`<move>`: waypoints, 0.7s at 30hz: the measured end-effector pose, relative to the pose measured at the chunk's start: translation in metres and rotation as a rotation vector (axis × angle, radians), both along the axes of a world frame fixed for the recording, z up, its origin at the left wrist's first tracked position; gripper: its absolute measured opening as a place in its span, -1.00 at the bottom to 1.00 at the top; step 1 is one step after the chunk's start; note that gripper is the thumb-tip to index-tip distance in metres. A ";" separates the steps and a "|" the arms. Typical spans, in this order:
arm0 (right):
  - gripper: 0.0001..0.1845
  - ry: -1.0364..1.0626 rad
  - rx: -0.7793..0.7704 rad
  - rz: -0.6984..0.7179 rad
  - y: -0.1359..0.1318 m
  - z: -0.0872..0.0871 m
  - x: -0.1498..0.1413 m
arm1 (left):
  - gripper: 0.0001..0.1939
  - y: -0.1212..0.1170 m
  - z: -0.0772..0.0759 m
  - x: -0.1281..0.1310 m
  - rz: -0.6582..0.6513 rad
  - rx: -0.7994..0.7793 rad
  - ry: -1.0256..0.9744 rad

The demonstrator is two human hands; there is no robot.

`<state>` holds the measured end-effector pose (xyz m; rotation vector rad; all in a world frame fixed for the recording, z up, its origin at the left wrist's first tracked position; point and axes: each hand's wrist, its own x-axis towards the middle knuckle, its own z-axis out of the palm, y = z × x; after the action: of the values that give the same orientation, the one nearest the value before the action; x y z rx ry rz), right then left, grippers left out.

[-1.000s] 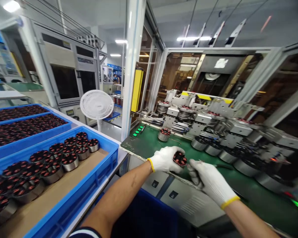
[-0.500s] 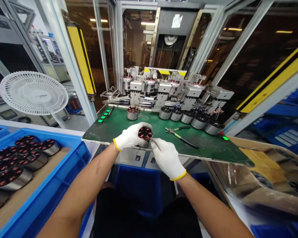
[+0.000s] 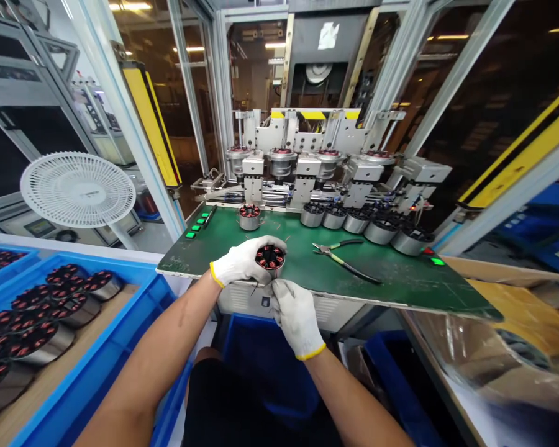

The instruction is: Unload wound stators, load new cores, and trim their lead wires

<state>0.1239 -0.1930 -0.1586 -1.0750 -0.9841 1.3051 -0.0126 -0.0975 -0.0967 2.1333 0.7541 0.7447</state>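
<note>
My left hand (image 3: 243,261), in a white glove with a yellow cuff, grips a wound motor stator (image 3: 270,259) with red-brown copper coils in a metal shell. My right hand (image 3: 296,318), gloved the same way, pinches the stator's lower side just in front of the green bench edge. The fingers hide most of the shell. Another wound stator (image 3: 249,218) stands upright on the green bench top (image 3: 214,248), behind my hands. Green-handled pliers (image 3: 342,259) lie to the right of my hands, out of reach of neither glove's fingertips by a small gap.
Several stators (image 3: 368,228) stand in a row before the metal winding machine (image 3: 317,164). At left, a blue tray (image 3: 121,310) holds several stators. A white fan (image 3: 77,190) stands beyond it, and a blue bin (image 3: 261,366) sits below the bench.
My view has swung right, bringing the machine to the centre. The stator stays in my left hand, while my right hand has come in closer and lower against it.
</note>
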 end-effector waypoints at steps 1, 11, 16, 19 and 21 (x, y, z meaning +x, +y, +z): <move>-0.60 -0.049 -0.003 -0.007 -0.001 -0.004 0.000 | -0.35 -0.001 0.001 0.001 -0.001 0.005 0.002; -0.67 -0.527 -0.040 0.234 -0.049 -0.041 0.067 | -0.10 -0.023 -0.003 -0.015 0.165 -0.086 -0.114; -0.67 -0.615 0.328 -0.190 -0.030 0.044 0.101 | -0.16 -0.058 -0.007 0.010 0.740 -0.047 0.057; -0.62 -0.640 0.455 -0.070 0.014 0.062 0.085 | -0.17 -0.062 -0.005 0.030 0.855 -0.069 0.163; -0.59 -0.750 0.538 0.022 0.045 0.055 0.072 | -0.21 -0.059 -0.003 0.036 0.863 -0.072 0.193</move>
<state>0.1958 -0.1482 -0.1035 -1.1292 -1.7812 0.5616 0.0236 -0.1566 -0.0999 1.7826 1.8232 0.9125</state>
